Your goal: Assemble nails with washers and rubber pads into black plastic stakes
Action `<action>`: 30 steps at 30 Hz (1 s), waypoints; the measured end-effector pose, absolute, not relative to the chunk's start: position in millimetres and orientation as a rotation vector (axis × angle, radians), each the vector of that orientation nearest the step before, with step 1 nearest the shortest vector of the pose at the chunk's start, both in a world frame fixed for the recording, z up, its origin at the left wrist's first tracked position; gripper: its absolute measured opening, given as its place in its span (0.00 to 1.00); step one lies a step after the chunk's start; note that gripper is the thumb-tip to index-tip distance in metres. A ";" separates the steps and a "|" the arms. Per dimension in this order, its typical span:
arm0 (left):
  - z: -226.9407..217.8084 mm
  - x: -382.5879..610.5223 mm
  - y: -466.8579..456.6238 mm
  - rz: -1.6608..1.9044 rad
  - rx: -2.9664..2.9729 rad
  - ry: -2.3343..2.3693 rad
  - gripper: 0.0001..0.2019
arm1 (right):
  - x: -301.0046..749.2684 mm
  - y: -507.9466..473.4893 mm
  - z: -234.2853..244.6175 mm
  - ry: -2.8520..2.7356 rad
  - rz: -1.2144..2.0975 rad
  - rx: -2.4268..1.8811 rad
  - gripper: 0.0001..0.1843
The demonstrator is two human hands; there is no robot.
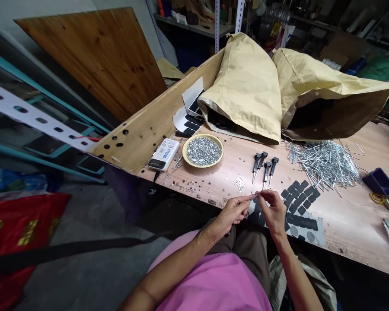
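Observation:
At the front edge of the table, my left hand (235, 210) is closed, its thumb and forefinger pinching what looks like a thin metal rod. My right hand (272, 209) meets it in a pinch at the fingertips; what it grips is too small to make out. Just beyond my fingers lie several black plastic pieces with thin metal shafts (266, 169). A small patch of tiny metal washers (240, 184) is spread to their left. Beneath and beside my right hand are sheets of black adhesive pads (300, 198).
A yellow bowl (185, 160) full of small metal parts stands by a white boxy device (164, 154). A heap of metal rods (326, 164) lies right, near a dark blue container (379, 181). Two large paper sacks (246, 82) (320, 71) lie behind; a wooden board (168, 99) edges the table.

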State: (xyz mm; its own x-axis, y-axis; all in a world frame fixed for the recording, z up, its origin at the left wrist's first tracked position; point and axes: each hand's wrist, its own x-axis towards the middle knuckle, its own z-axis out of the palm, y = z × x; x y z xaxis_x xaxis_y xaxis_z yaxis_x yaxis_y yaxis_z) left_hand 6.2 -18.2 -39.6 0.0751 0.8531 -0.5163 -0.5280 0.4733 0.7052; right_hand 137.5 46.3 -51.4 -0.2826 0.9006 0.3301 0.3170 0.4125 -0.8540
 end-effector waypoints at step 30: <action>-42.8 2.1 -26.3 1.064 0.953 1.147 0.14 | 178.5 66.0 -1.8 -2.385 1.255 -0.995 0.12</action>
State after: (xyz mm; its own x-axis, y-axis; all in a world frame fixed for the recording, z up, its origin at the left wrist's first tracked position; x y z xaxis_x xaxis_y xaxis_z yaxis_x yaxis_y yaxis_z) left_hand 2.1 -26.3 -42.8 0.0825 0.9709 -0.2249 -0.1518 0.2352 0.9600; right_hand 178.5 66.0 -1.8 -0.7284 0.6808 -0.0767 0.4487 0.3894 -0.8044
